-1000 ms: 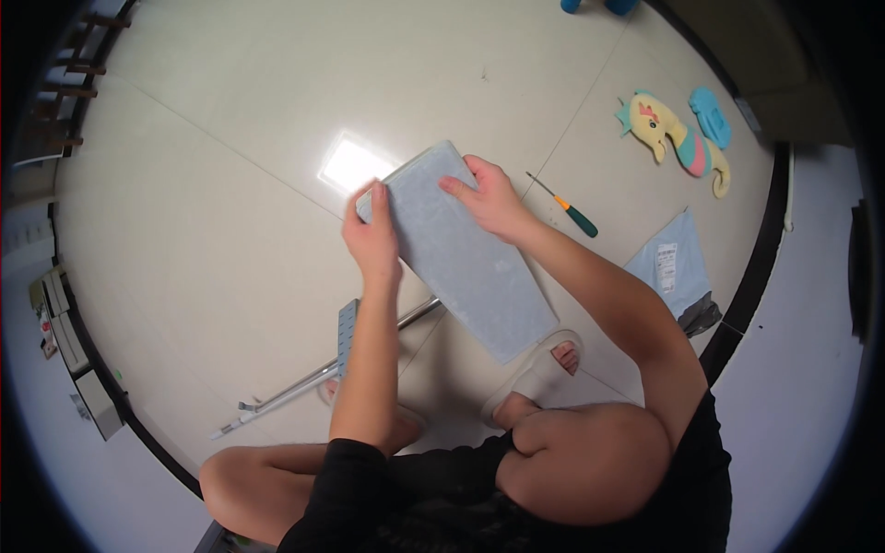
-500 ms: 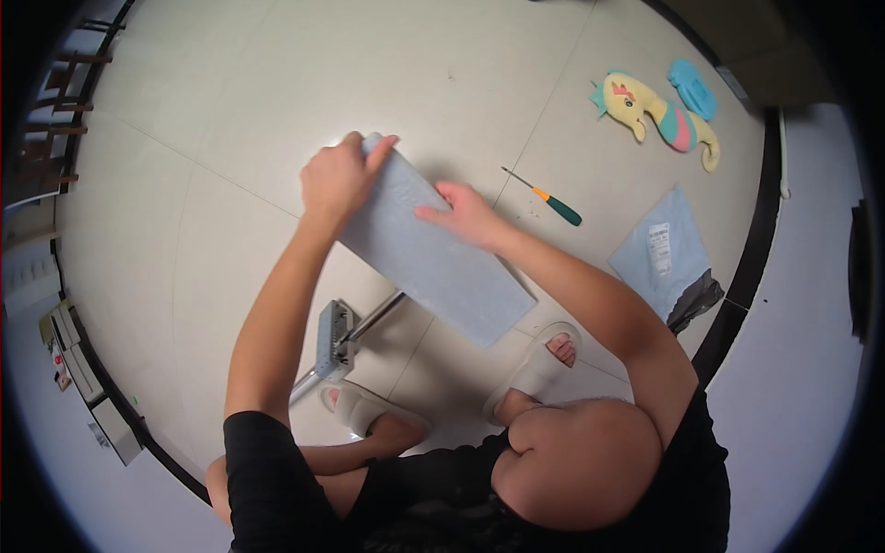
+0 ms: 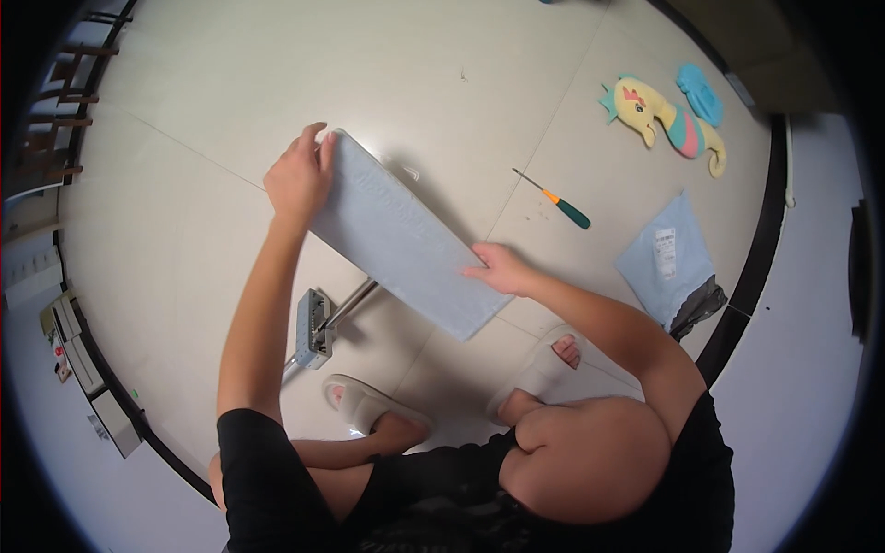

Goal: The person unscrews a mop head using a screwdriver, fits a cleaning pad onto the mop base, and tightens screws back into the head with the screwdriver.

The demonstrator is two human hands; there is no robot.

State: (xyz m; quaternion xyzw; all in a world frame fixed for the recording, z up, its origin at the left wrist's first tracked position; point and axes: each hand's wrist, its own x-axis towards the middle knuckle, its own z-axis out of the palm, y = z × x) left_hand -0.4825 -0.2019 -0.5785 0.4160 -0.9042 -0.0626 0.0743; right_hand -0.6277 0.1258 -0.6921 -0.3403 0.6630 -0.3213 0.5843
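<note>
A long, light grey-blue flat mop head (image 3: 396,235) is held up at a slant above the floor. My left hand (image 3: 300,175) grips its far left end, thumb along the edge. At the opposite end, my right hand (image 3: 502,270) pinches the right edge, thumb on the upper face and fingers partly hidden underneath. A metal pole (image 3: 351,304) emerges from beneath the head and runs toward my left foot. A grey slotted block (image 3: 314,328) sits around this pole. The underside of the head is hidden.
Right of the mop lie a green-handled screwdriver (image 3: 566,210), a grey-blue mailing bag (image 3: 656,263) with a label, a yellow seahorse plush (image 3: 678,129) and a blue plastic item (image 3: 699,94). My sandalled feet (image 3: 369,405) are close below. Wooden furniture (image 3: 69,97) stands far left.
My right hand has slid down the edge toward the head's near right end. My left hand, the head and the slotted block have shifted left.
</note>
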